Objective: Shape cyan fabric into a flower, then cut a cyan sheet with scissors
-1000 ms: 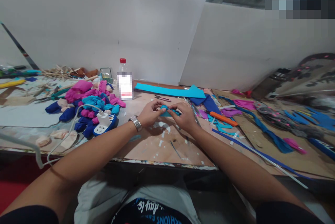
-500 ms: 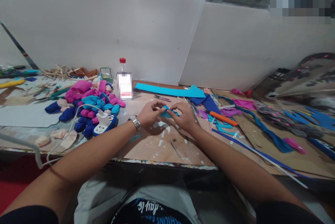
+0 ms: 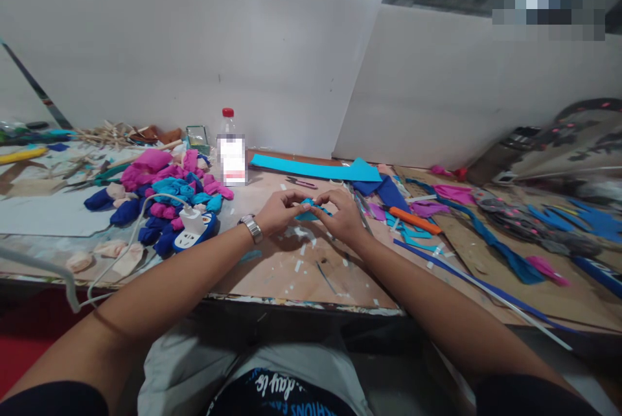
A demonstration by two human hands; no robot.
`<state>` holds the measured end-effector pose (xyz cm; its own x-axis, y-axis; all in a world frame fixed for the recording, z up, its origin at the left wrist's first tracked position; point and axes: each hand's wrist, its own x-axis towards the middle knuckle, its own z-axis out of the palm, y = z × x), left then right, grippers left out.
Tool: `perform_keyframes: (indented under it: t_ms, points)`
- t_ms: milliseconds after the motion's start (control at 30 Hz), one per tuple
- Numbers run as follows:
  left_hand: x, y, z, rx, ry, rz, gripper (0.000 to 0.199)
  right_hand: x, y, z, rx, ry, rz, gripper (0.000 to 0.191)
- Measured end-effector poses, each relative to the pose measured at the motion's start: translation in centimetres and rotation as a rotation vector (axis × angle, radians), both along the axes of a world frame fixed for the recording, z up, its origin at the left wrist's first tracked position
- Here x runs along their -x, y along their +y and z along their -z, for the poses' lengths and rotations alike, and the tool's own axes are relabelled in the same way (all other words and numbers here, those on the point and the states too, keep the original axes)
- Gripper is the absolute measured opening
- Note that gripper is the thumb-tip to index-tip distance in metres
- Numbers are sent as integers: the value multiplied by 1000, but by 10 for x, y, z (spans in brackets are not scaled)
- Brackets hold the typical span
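Between my two hands, over the middle of the table, is a small piece of turquoise crepe paper (image 3: 307, 214), mostly covered by fingers. My left hand (image 3: 280, 214), with a metal watch on its wrist, pinches the piece from the left. From the right, my right hand (image 3: 341, 216) pinches the same piece, thumb and fingertips close to the left thumb. Behind the hands lie a long turquoise paper strip (image 3: 301, 167) and a small pair of thread snips (image 3: 302, 183).
A pile of pink, blue and turquoise paper bundles (image 3: 170, 190) lies left, beside a power strip (image 3: 197, 234) with a white cable. A red-capped bottle (image 3: 232, 157) stands behind. Right are an orange utility knife (image 3: 414, 220), paper scraps and a brown cardboard sheet (image 3: 466, 254).
My fingers have shifted slightly on the turquoise piece, the two thumbs now nearer each other. Nothing else on the table has visibly moved.
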<state>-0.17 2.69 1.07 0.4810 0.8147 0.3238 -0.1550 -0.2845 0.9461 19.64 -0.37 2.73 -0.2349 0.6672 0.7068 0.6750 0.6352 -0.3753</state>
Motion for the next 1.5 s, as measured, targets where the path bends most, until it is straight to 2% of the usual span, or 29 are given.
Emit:
perform_keyframes:
  t_ms: [200,367,500,667,767,933,1100,1200,1500]
  points:
    - [-1,3,1,-10,-45,-37,48,1,-2,0,-26,-12,-33,20]
    - [-3,5,4,88,-90,-42,50,1,-2,0,-36,-15,-17,17]
    - [-4,3,3,107,-99,-23,49,1,-2,0,-22,-1,-9,17]
    - [-3,1,2,86,-69,32,49,2,-3,-2,44,-17,-175,29]
    - [-3,-1,1,73,-36,39,47,3,-3,-3,70,-29,-224,22]
    - [-2,-3,0,-18,27,-52,46,3,-3,-1,51,59,-95,20]
    - [-2,2,5,12,37,-206,42,-1,0,3,24,137,-1,22]
    - [-2,3,5,61,71,-186,39,-2,1,4,24,145,3,24]
    - [-1,2,2,35,82,-207,42,2,-2,0,68,242,-16,21]
